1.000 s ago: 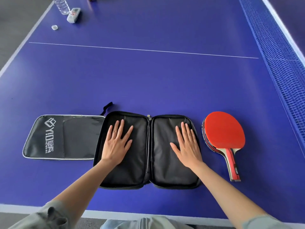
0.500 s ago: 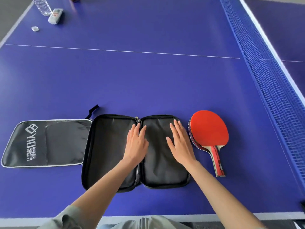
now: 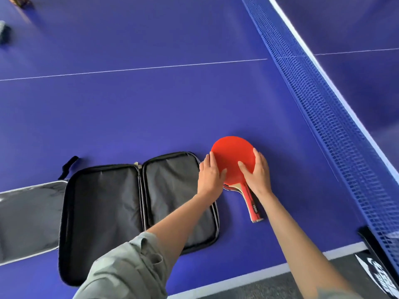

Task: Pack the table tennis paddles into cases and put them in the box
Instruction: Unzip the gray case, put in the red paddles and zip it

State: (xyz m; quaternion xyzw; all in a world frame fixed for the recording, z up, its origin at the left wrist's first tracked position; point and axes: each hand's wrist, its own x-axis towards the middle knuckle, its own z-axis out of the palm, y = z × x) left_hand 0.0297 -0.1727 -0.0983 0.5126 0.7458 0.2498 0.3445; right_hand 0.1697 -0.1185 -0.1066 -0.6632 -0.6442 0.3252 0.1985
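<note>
From the head view, my left hand [image 3: 210, 176] and right hand [image 3: 257, 174] grip the red paddle [image 3: 232, 157] from both sides on the tabletop [image 3: 151, 108]; its handle points toward me, and the open case [image 3: 138, 212] lies just left.

On the blue table-tennis counter [image 3: 151, 108] a black zip-round paddle case [image 3: 121, 203] lies opened flat near the front edge, its two halves side by side. To its left, touching it, lies a second, flat grey-edged black case [image 3: 28, 221], partly out of view. Just right of the open case lies a stack of red-faced wooden paddles [image 3: 232, 160], heads away from the person, handles toward them. The left hand [image 3: 210, 176] sits on the stack's left edge, the right hand [image 3: 258, 173] on its right edge. The blue mesh net [image 3: 323, 117] runs along the counter's right side, well apart from the paddles.
</note>
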